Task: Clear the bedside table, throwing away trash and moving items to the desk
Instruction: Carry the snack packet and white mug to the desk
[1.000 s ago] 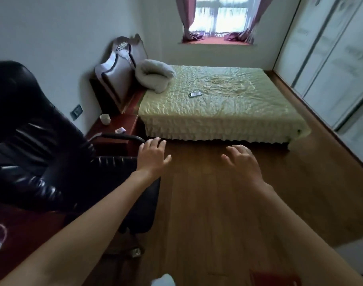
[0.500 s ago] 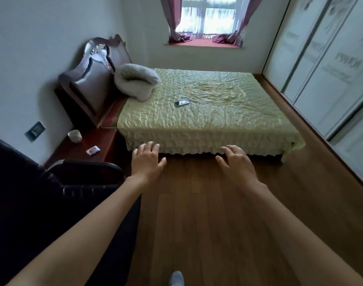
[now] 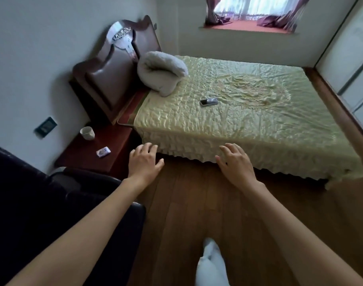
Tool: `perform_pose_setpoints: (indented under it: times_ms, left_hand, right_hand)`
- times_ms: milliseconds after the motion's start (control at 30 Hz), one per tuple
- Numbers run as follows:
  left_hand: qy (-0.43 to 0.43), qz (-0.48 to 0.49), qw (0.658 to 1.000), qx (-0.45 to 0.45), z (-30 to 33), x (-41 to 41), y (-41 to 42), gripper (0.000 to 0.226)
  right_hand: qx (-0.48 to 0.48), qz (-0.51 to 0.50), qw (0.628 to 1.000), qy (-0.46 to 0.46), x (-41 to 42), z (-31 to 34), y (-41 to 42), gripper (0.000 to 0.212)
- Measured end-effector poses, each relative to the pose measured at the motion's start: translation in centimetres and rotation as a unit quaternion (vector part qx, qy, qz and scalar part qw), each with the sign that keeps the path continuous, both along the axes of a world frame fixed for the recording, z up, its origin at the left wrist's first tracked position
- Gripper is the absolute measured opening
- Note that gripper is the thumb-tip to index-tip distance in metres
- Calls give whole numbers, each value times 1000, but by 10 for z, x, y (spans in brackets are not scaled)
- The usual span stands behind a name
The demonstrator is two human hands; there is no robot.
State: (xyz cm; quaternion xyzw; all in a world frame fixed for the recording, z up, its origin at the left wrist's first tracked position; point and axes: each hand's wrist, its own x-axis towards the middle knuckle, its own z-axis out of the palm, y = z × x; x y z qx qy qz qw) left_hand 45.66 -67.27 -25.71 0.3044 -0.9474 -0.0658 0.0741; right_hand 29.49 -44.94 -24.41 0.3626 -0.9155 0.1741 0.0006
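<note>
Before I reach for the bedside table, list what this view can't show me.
- Cup, head view: its inside is too small and angled to tell whether it is empty.
- Small packet: print too small to read, so whether it is trash is unclear.
- Bedside table: near corner hidden behind the black chair.
- Desk and any bin: outside the frame.
- Device on the bed: too small to identify.

bedside table (image 3: 114,141): dark red-brown | cup (image 3: 87,132): white | small packet (image 3: 103,151): white, blue print | bedspread (image 3: 238,112): pale green quilted, central medallion | chair (image 3: 42,203): black | curtains (image 3: 279,19): mauve
</note>
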Motion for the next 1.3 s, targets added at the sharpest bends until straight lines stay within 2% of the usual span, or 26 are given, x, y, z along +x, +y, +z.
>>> perform_pose_setpoints:
  times_ms: [233,367,600,867,1000,1300]
  left_hand:
    - [-1,92,996,-3,4,-94,-58,56]
    - [0,153,988,1,0,-119,-84,55]
    - [-26,259,965,18,-22,-118,-146,54]
    - [12,345,938,38,-52,-113,-248,48]
    - [1,374,926,46,-65,-111,-286,46]
    - [-15,458,885,76,-98,-134,-368,50]
  right_hand:
    - [9,70,997,-1,-137,4,-83,49]
    - [27,139,990,4,-186,-2,-148,49]
    - [54,264,962,-34,-214,-26,-259,46]
    - [84,346,934,-36,-225,-51,-406,44]
    - [90,369,922,-78,-222,-68,-470,39]
    - [131,467,871,-80,-241,-100,-621,48]
